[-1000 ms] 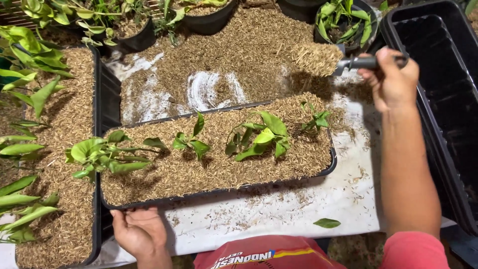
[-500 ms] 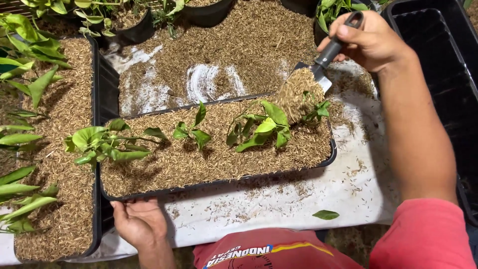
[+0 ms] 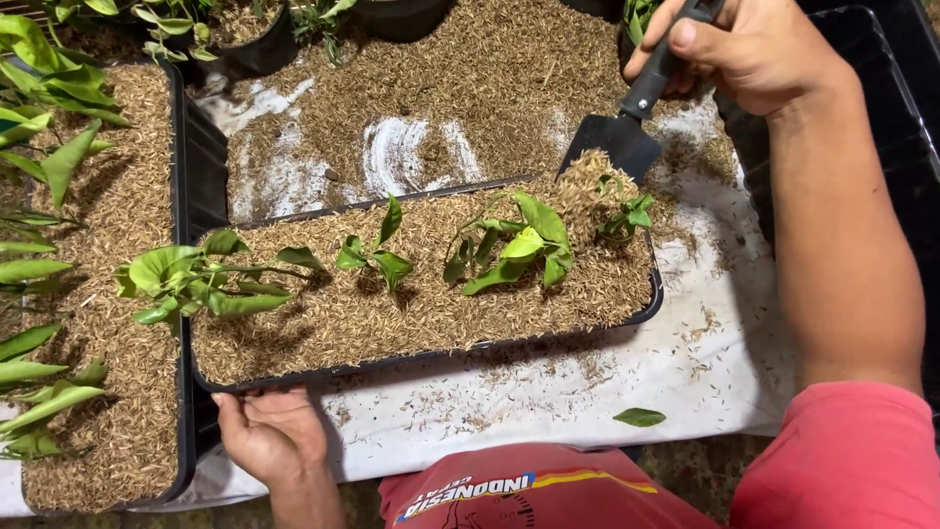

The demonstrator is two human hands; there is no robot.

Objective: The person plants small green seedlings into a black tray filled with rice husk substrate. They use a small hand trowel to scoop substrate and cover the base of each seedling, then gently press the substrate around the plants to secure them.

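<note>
Two hands work: right hand [image 3: 754, 54] grips a black trowel [image 3: 627, 122], blade at the seedling tray's [image 3: 431, 367] far right corner; left hand [image 3: 269, 431] clasps its near-left rim. Bare white desk [image 3: 587, 411] lies beside.

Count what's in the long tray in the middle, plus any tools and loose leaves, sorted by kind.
Seedling clumps in the long tray: 4
Black trowel, held by the right hand: 1
Loose leaf on the white sheet: 1
Total: 6
</note>
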